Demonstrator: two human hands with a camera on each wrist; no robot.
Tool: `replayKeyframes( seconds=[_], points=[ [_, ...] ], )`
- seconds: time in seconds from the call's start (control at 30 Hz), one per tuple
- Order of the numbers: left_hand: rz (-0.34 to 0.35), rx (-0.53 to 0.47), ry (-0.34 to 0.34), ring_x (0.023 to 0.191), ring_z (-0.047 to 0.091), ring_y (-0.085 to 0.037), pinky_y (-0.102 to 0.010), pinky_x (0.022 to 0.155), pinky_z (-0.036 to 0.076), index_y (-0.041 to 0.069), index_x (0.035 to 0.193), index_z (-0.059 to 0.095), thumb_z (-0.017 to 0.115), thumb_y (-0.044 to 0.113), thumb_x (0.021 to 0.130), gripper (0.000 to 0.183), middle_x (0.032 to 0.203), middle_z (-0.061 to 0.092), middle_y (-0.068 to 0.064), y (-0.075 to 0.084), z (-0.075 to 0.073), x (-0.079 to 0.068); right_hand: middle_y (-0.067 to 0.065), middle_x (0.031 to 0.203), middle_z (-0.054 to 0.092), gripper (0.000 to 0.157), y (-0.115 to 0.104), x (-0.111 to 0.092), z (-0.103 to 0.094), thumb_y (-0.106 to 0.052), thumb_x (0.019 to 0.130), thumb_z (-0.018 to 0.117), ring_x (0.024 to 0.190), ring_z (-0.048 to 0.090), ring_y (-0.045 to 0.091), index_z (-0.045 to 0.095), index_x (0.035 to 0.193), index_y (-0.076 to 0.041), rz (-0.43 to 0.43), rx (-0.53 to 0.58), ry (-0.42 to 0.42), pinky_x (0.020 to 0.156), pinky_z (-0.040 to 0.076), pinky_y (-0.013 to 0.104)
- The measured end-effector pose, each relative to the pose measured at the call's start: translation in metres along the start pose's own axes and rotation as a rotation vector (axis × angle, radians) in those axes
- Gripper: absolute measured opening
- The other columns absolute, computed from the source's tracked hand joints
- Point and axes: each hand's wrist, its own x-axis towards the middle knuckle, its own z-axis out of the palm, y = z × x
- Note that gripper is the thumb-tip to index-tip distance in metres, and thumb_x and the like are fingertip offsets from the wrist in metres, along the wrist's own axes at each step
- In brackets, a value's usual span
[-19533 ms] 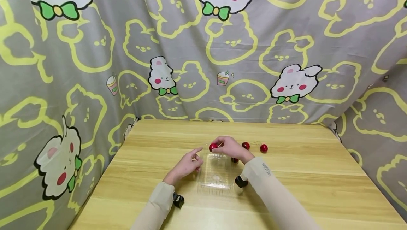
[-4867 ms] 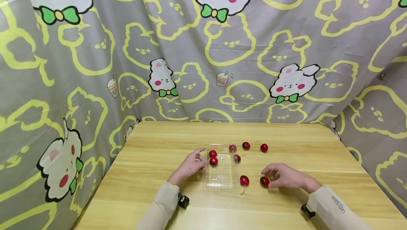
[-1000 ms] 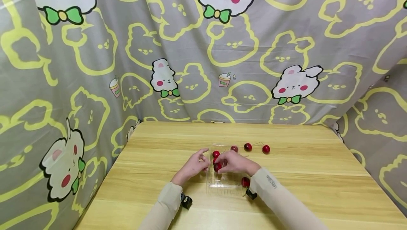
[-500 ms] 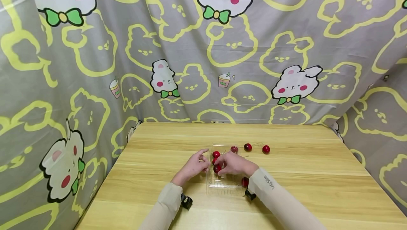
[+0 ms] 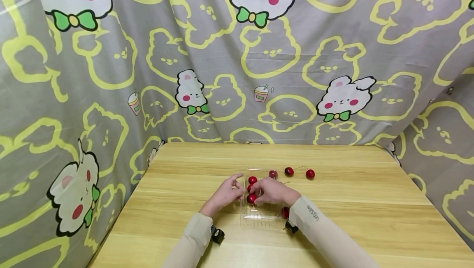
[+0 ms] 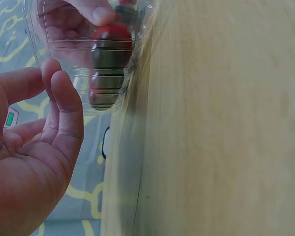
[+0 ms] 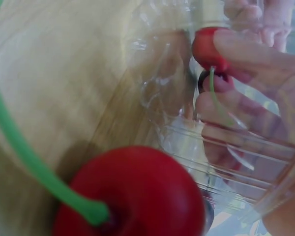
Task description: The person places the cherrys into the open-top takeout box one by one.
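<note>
A clear plastic box point(image 5: 261, 217) sits on the table, with red cherries in a row along its left side. My right hand point(image 5: 273, 190) reaches into the box and pinches the nearest cherry point(image 5: 251, 199) between thumb and fingers; its green stem shows in the right wrist view. Behind it lie a second cherry point(image 5: 250, 188), partly covered by the fingers, and a third cherry point(image 5: 252, 180). At the box's left edge, my left hand point(image 5: 226, 193) holds the rim with its fingertips, index finger extended in the head view.
Two cherries with joined stems lie behind right: a dark red cherry point(image 5: 289, 171) and a brighter cherry point(image 5: 310, 173). A paler-looking cherry point(image 5: 273, 174) shows through the box's far right corner. Another cherry point(image 5: 285, 212) lies right of the box, partly behind my right wrist.
Over the last second the pinched cherry has shifted slightly toward me and left inside the box. Some seconds ago my right hand was at a cherry on the table's right. The left hand stays put.
</note>
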Motion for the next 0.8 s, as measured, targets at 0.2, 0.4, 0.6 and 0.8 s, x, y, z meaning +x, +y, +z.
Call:
replayKeyframes(
  seconds=[0.2,0.4,0.6,0.8],
  points=[
    [-0.005,-0.005,0.0,0.068,0.06,-0.018,-0.045,0.069,0.056,-0.008,0.143,0.03,0.055,-0.004,0.089,0.059,0.087,0.057,-0.015,0.0003,-0.0004,-0.0007,-0.005,0.088,0.067,0.025,0.001,0.0002,0.0007,-0.012,0.08,0.075,0.073,0.058,0.003,0.07,0.104,-0.008,-0.017,-0.022,0.011,0.064,0.05,0.018],
    [-0.003,-0.001,0.001,0.067,0.06,-0.017,-0.043,0.068,0.056,-0.008,0.142,0.03,0.056,-0.004,0.089,0.059,0.086,0.057,-0.014,0.0003,-0.0003,-0.0009,-0.007,0.086,0.066,0.025,0.002,0.001,0.0018,-0.012,0.081,0.075,0.073,0.059,0.003,0.069,0.105,-0.008,-0.016,-0.013,0.022,0.064,0.051,0.018],
    [-0.004,-0.007,0.002,0.067,0.06,-0.017,-0.04,0.067,0.056,-0.008,0.142,0.03,0.056,-0.004,0.089,0.059,0.086,0.057,-0.014,0.0001,-0.0002,-0.001,-0.008,0.086,0.066,0.025,0.001,0.0,0.0007,-0.013,0.08,0.076,0.072,0.059,0.003,0.07,0.104,-0.008,-0.005,0.0,0.022,0.063,0.051,0.018],
    [-0.004,-0.005,0.006,0.067,0.06,-0.017,-0.042,0.068,0.056,-0.008,0.142,0.03,0.056,-0.004,0.089,0.06,0.087,0.057,-0.016,0.0,-0.0002,-0.0013,-0.005,0.086,0.066,0.023,-0.0013,-0.002,-0.0046,-0.014,0.081,0.075,0.071,0.058,0.003,0.07,0.103,-0.008,-0.005,-0.007,0.026,0.063,0.05,0.02]
  ],
)
